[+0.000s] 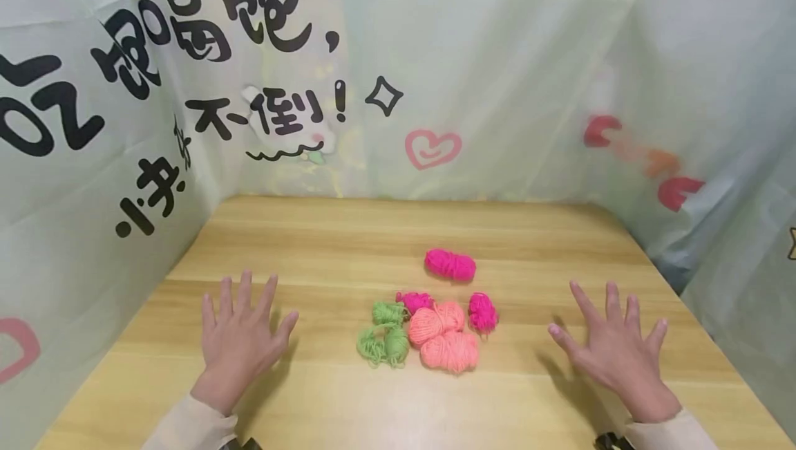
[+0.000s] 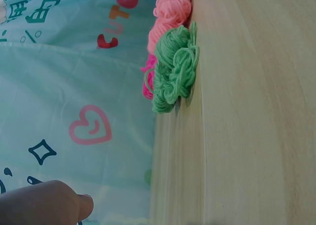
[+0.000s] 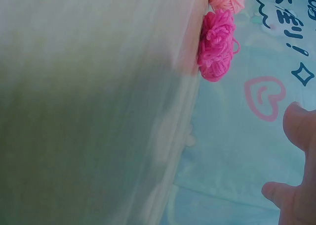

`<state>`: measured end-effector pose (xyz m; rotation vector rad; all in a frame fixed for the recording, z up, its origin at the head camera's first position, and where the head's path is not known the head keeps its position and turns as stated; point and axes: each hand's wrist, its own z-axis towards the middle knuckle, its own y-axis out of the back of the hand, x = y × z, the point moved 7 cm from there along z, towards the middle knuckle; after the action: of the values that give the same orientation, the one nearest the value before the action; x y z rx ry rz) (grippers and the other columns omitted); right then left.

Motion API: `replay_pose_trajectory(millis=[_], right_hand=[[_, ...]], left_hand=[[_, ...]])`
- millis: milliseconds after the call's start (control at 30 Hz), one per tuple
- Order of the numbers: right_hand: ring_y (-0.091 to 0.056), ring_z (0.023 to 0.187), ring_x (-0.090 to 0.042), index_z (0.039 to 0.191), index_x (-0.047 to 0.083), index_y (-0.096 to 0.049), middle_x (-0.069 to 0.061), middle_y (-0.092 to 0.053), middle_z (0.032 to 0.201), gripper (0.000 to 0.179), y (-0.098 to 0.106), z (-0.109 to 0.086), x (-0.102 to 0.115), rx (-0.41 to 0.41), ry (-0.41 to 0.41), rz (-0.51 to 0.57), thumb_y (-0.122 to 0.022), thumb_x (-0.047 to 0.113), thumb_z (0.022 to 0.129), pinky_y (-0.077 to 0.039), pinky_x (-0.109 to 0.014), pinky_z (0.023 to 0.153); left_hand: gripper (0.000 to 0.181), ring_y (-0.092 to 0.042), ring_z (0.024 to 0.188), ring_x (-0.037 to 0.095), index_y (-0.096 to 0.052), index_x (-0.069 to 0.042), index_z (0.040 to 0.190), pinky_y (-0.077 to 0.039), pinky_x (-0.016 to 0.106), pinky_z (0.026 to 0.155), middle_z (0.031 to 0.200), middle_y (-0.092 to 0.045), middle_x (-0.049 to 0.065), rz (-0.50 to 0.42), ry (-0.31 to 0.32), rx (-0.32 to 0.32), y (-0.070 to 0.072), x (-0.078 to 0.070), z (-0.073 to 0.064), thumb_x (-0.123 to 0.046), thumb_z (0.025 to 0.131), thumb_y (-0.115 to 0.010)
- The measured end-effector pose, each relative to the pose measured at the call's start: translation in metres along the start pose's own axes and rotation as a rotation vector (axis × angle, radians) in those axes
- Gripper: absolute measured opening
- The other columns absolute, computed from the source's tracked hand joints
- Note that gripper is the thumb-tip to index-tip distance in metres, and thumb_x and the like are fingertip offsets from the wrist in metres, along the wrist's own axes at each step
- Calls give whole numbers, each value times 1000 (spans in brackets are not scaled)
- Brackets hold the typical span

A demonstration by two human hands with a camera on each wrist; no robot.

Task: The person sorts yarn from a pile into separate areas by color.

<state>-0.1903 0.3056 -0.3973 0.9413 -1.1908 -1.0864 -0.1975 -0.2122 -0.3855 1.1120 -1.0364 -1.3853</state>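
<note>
In the head view my left hand (image 1: 241, 339) is spread with straight fingers on the left side, palm down over the wood and holding nothing. My right hand (image 1: 618, 353) mirrors it on the right, fingers fanned apart. Between them lies a cluster of small yarn skeins: green yarn (image 1: 392, 339) on the left with loose loops, coral yarn (image 1: 449, 352) in the middle, and a magenta skein (image 1: 482, 313) at the right. Another magenta skein (image 1: 414, 301) sits partly hidden behind the coral. Farther back, a separate magenta skein (image 1: 450, 265) lies on its side.
The wooden table (image 1: 311, 236) reaches back to a pale printed curtain (image 1: 510, 90) hung along its rear and both sides. Black characters and a pink heart (image 1: 433, 149) are printed on it. Dark wrist straps (image 1: 612, 441) show at the cuffs.
</note>
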Motion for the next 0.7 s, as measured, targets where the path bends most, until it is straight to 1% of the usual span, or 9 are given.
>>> replay_pose_trajectory(millis=[167, 333, 467, 567, 700], right_hand=[[2, 127, -70, 155, 18, -18, -42, -1, 149, 85, -2, 1, -1, 22, -3, 2, -50, 64, 91, 18, -82, 85], [3, 128, -69, 156, 20, -16, -41, -1, 149, 84, 0, 4, 1, 3, 7, -7, -49, 63, 91, 17, -82, 86], [3, 128, -69, 156, 21, -15, -41, 0, 149, 84, 2, 6, 1, -10, 12, -11, -50, 62, 92, 17, -82, 86], [0, 129, -69, 156, 20, -16, -42, -2, 149, 85, 2, 7, 4, -12, 23, -6, -51, 62, 91, 14, -84, 86], [-6, 129, -68, 155, 19, -18, -41, -6, 149, 85, 3, 13, 10, -22, 54, 26, -54, 60, 91, 6, -86, 85]], left_hand=[[75, -3, 140, 53, -33, -13, 151, 15, 62, 107, 155, -14, 29, 3, 0, -1, -2, 0, -1, -64, 96, -34], [75, -1, 140, 52, -32, -14, 151, 15, 61, 108, 155, -13, 28, 12, -2, -15, 1, -1, 2, -64, 96, -33], [75, 1, 141, 51, -28, -15, 153, 17, 60, 108, 156, -10, 27, 15, -6, 6, 3, -4, 4, -64, 96, -30], [74, 1, 141, 50, -27, -15, 153, 17, 60, 108, 157, -7, 26, 16, -8, 21, 4, -7, 5, -64, 97, -30], [72, 0, 141, 50, -27, -15, 153, 16, 60, 108, 157, -7, 25, 10, -16, 17, 3, -10, 7, -60, 98, -34]])
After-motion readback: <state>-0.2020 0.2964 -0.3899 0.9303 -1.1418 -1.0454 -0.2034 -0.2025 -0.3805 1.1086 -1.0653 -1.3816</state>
